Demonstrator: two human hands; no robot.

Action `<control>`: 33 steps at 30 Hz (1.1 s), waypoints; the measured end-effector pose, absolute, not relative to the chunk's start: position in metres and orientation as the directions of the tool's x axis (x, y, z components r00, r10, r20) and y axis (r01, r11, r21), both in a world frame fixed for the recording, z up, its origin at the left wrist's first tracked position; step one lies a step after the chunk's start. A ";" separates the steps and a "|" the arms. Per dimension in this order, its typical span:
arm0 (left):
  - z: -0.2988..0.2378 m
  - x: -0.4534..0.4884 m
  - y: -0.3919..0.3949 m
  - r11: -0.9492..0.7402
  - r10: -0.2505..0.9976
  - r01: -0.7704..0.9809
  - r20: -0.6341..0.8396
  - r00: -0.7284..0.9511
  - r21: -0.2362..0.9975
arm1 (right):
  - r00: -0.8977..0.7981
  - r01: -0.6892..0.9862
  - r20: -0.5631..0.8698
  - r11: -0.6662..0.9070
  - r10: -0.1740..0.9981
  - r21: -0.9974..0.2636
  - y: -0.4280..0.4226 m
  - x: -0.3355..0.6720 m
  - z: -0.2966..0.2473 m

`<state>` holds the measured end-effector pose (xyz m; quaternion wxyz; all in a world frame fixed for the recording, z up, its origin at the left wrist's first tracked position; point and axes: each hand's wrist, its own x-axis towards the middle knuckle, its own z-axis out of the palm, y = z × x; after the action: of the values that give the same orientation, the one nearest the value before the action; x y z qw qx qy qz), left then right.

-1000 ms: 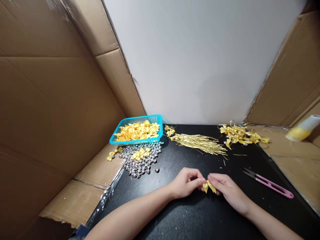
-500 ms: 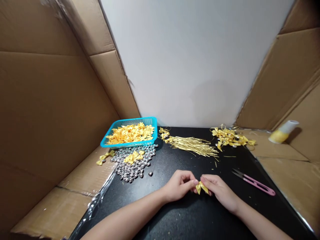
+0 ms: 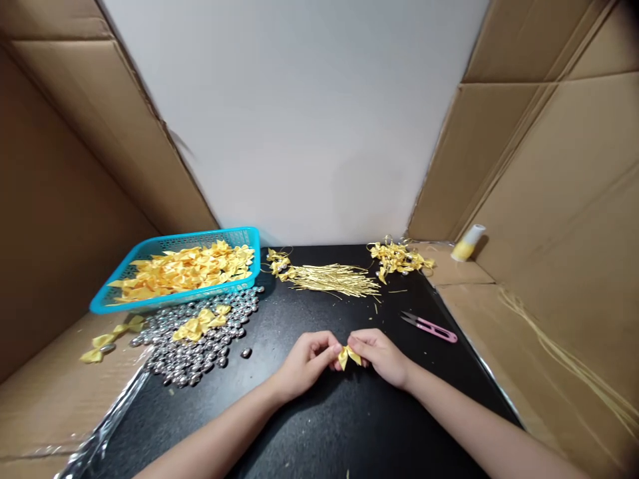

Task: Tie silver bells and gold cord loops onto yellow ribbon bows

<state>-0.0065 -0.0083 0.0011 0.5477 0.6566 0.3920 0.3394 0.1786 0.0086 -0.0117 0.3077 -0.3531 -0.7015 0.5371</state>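
A small yellow ribbon bow (image 3: 349, 357) is pinched between my two hands above the black tabletop (image 3: 319, 426). My left hand (image 3: 312, 359) grips its left side with thumb and fingers closed. On its right side, my right hand (image 3: 378, 354) holds it with thumb and fingertips. The fingers hide the top of the bow. Beyond the hands lies a bundle of gold ties (image 3: 339, 279). Pink-handled thread snips (image 3: 430, 326) lie to the right of my right hand. One silver bead (image 3: 245, 353) sits apart, left of my left hand.
A blue basket (image 3: 94, 303) of yellow bows stands at the left. In front of it spread silver beads (image 3: 200, 352) with several bows on top. Finished-looking bows with gold loops (image 3: 398, 258) are heaped at the back right. A cone (image 3: 468, 243) with yellow thread stands on the cardboard.
The camera view has turned to the right, so everything appears further left. Both hands keep their pinch on the bow, with little change in their pose.
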 end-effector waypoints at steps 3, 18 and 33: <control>0.003 -0.008 -0.009 -0.160 0.906 0.194 0.067 0.418 0.968 | -0.528 0.225 0.153 0.312 0.835 -0.923 0.006 0.179 -0.008; 0.000 -0.023 -0.002 -0.824 0.556 0.537 0.446 0.701 0.182 | -0.638 0.484 0.453 0.782 0.622 -0.392 0.010 0.197 -0.008; 0.008 -0.027 -0.003 -0.740 0.673 0.579 0.355 0.649 0.342 | -0.672 0.465 0.424 0.792 0.607 -0.396 0.009 0.198 -0.007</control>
<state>-0.0271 -0.0028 0.0078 0.0991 0.9026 0.3468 0.2350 0.1976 0.0094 -0.0068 0.2763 -0.2961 -0.9053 0.1283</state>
